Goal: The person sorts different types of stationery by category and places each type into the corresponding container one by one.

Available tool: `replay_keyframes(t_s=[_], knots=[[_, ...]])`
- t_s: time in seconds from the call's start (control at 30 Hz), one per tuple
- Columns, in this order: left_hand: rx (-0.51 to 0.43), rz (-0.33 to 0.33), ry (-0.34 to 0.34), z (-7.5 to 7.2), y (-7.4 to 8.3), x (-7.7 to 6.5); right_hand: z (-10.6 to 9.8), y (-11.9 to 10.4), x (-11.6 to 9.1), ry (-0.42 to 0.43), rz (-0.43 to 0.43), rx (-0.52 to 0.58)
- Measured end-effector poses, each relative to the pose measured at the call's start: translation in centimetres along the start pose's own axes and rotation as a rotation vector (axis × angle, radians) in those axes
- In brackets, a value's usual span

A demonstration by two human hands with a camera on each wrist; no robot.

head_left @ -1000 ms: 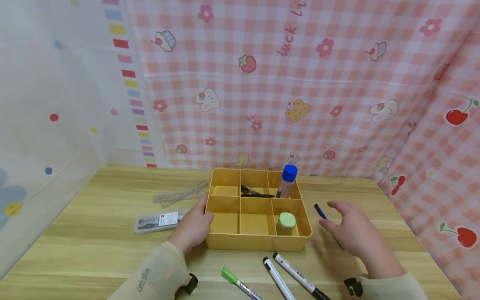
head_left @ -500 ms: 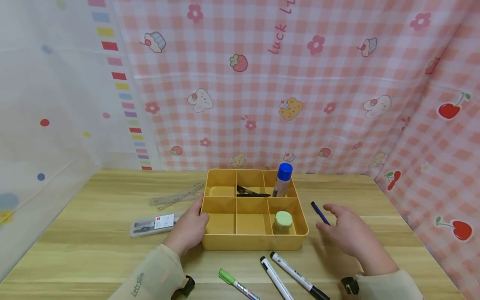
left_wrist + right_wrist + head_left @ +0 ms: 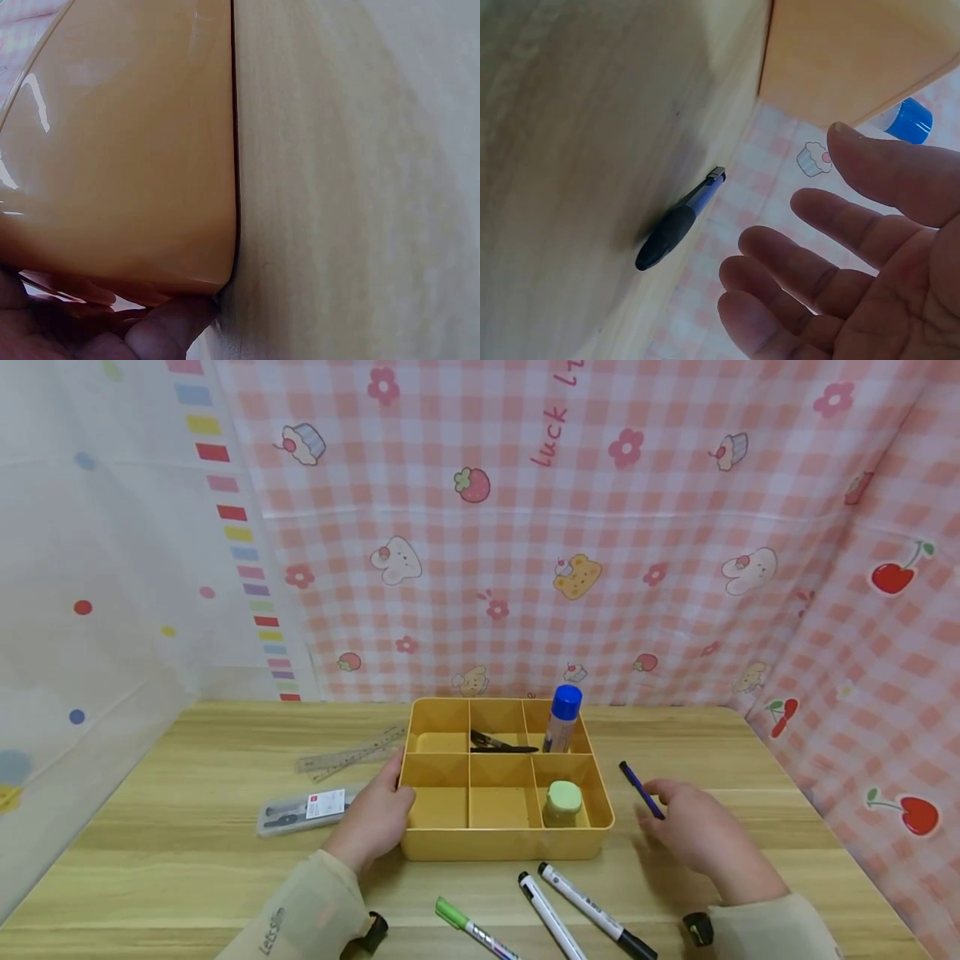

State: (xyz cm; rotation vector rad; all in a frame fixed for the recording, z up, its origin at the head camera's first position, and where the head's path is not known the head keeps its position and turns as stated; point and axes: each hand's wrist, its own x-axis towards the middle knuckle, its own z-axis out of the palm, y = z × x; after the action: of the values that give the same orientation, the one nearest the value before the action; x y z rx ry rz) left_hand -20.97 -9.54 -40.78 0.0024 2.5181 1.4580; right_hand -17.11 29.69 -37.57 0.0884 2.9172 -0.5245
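My left hand (image 3: 375,814) grips the left wall of a yellow divided storage box (image 3: 506,843), thumb over the rim and fingers outside. In the left wrist view, fingers (image 3: 169,326) touch the corner of the box. My right hand (image 3: 708,839) reaches beside a blue pen (image 3: 640,789) with a black grip, lying on the table right of the box. In the right wrist view its fingers are spread and hold nothing, apart from the pen. Inside the box are a blue-capped glue stick (image 3: 564,718), a green-lidded jar (image 3: 562,803) and black pens (image 3: 502,743).
Two white markers (image 3: 551,914) (image 3: 596,910) and a green-capped marker (image 3: 472,927) lie in front of the box. Clear rulers (image 3: 348,756) and a flat transparent case (image 3: 300,812) are to its left. A checked cloth (image 3: 480,543) hangs behind the table.
My right hand's index finger has lowered and come closer to the blue pen. The left hand keeps its grip on the box. The head view has shifted slightly.
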Motion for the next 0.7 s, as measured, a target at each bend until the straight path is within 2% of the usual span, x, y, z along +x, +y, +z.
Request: replay_keyframes(t_s=[0.27,0.7], knots=[[0.001,0.0,-0.002,0.0,0.0,0.1,0.6,0.2,0.0,-0.027,-0.034,-0.018],[-0.006,-0.018,-0.002,0.0,-0.1,0.1,1.4,0.0,0.3,-0.069,-0.031,-0.043]])
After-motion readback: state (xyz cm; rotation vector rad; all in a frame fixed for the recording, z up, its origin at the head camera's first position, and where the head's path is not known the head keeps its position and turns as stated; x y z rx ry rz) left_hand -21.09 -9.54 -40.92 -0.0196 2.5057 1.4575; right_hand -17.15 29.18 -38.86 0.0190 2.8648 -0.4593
